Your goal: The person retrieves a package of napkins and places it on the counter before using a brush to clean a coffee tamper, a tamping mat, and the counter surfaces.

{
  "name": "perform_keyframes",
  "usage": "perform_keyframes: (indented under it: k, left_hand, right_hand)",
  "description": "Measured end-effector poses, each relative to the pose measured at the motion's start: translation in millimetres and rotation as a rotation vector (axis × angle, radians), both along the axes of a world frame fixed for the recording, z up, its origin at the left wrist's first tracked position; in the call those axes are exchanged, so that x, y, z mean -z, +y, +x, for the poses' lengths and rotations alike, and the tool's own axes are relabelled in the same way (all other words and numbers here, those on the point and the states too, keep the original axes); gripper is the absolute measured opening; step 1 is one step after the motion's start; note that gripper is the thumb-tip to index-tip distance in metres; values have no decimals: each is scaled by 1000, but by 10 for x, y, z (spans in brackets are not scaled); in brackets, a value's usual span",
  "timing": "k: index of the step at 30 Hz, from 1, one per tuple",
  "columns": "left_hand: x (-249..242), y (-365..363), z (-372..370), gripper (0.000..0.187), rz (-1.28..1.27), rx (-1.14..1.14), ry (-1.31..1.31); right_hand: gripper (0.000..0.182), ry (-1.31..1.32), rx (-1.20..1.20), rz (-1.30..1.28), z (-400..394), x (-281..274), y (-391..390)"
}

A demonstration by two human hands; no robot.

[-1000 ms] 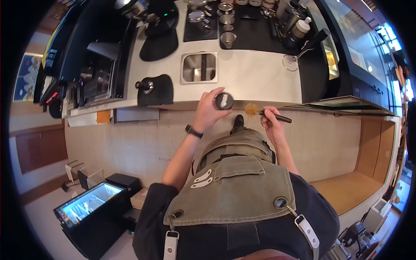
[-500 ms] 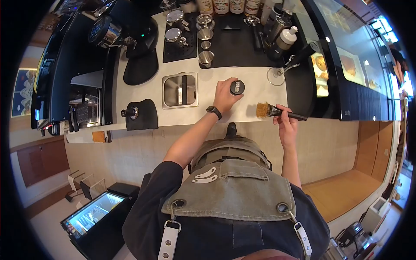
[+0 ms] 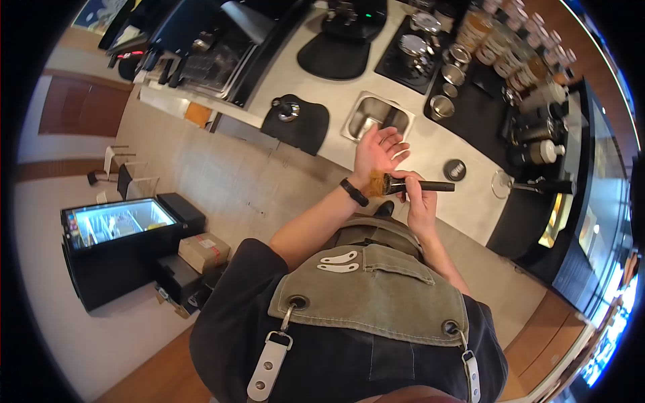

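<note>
In my right hand (image 3: pixel 420 205) is a brush (image 3: pixel 430 186) with a dark handle and tan bristles, held roughly level. Its bristles meet the palm side of my left hand (image 3: pixel 379 156) near the wrist. That hand is palm up with its fingers spread, holding nothing, between the counter's front edge and my apron. On the white counter, to the right of both hands, stands a round black-topped piece (image 3: pixel 455 169) with pale lettering. Just beyond my left fingers is a small steel sink (image 3: pixel 393 115) set into the counter.
A tamper (image 3: pixel 287 109) rests on a black mat (image 3: pixel 306 127) at the counter's front edge. Steel cups (image 3: pixel 441 107) and a black tray (image 3: pixel 470 124) lie farther back. Bottles (image 3: pixel 541 153) and a glass display case (image 3: pixel 591 228) stand on the right.
My left hand has let go of the black-topped piece and turned palm up. My right hand has brought the brush over to it. The view has rotated and shifted.
</note>
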State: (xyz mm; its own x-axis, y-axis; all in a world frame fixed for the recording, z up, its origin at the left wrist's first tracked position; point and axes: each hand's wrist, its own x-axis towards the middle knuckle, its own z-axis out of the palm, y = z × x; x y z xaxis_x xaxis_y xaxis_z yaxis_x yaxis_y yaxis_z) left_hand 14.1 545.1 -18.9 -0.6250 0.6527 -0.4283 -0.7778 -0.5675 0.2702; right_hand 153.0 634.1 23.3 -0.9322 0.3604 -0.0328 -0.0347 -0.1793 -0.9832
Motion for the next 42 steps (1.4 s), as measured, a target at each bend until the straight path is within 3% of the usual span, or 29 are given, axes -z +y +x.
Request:
perform_keyframes:
  k: [3, 5, 7, 9, 10, 11, 13, 16, 19, 20, 22, 23, 25, 27, 28, 29, 31, 32, 34, 37, 38, 39, 41, 42]
  left_hand:
    - [88, -625, -387, 35, -279, -99, 379]
    - [-85, -1027, -703, 19, -897, -306, 914]
    - [-125, -1444, -1201, 22, -1495, -495, 1765]
    - [-106, -1686, -1611, 32, -1727, -32, 2155]
    - [-195, -1734, -1766, 33, -1936, 612, 2104]
    - [18, -1772, -2001, 26, -2056, 843, 2105]
    - [89, -1729, -2232, 18, -2054, 1092, 2123]
    - [59, -1654, -2341, 20, -1958, 1196, 2301]
    - [-241, -1943, -2385, 30, -1742, 1136, 2204]
    - [-218, -2146, -2362, 42, -1627, 991, 2122]
    - [-229, -2505, -2157, 47, -1296, 815, 1894]
    - [-348, -2631, -1941, 45, -1238, 767, 1793]
    - [-484, -2843, -1510, 44, -1145, 596, 1661]
    - [-446, -3018, -1231, 42, -1063, 423, 1630]
    - [-459, -3132, -1117, 41, -1027, 330, 1610]
    - [-507, -3271, -1024, 40, -1053, 313, 1571]
    - [-687, -3521, -850, 39, -1102, 265, 1488]
    - [-673, -3645, -783, 37, -1091, 196, 1460]
    - [-693, -3858, -735, 37, -1214, 277, 1395]
    - [-818, -4013, -648, 35, -1278, 299, 1430]
    - [-844, -4040, -605, 35, -1276, 294, 1465]
    - [-852, -4068, -533, 35, -1257, 254, 1458]
    - [-875, -4099, -473, 36, -1217, 162, 1459]
    - [-850, -4119, -473, 36, -1215, 131, 1444]
  right_hand:
    - [37, -21, 8, 44, -255, -138, -69]
    - [35, 30, 26, -67, -329, -99, -57]
    - [33, 56, 79, -169, -346, -101, -123]
    - [28, 24, 93, -182, -313, -22, -230]
    - [27, 4, 102, -178, -314, -1, -305]
    - [26, -15, 115, -173, -309, 12, -369]
    - [26, -69, 120, -151, -296, 59, -585]
    - [31, -162, 33, 32, -319, 122, -900]
    - [32, -237, -16, 226, -402, 134, -1116]
    - [33, -231, -23, 262, -450, 49, -1147]
    - [32, -154, 8, 318, -620, -174, -1215]
    - [33, -163, 19, 230, -724, -280, -1226]
    - [34, 162, 39, 2, -1079, -332, -1286]
    - [34, 241, -87, -309, -1346, -612, -1552]
    - [35, 92, -234, 49, -1477, -558, -1590]
    - [36, -52, -378, 413, -1591, -510, -1631]
    - [36, -190, -320, 812, -1773, -630, -1603]
    - [36, -122, -307, 616, -1834, -587, -1586]
    - [33, 57, -304, 292, -1864, -778, -1824]
    - [33, 164, -546, 236, -1904, -987, -2350]
    - [35, 108, -621, 757, -2137, -779, -2274]
    - [36, 96, -524, 955, -2198, -894, -2330]
    - [39, 107, -499, 738, -2288, -907, -2304]
    - [39, 134, -554, 509, -2272, -967, -2351]
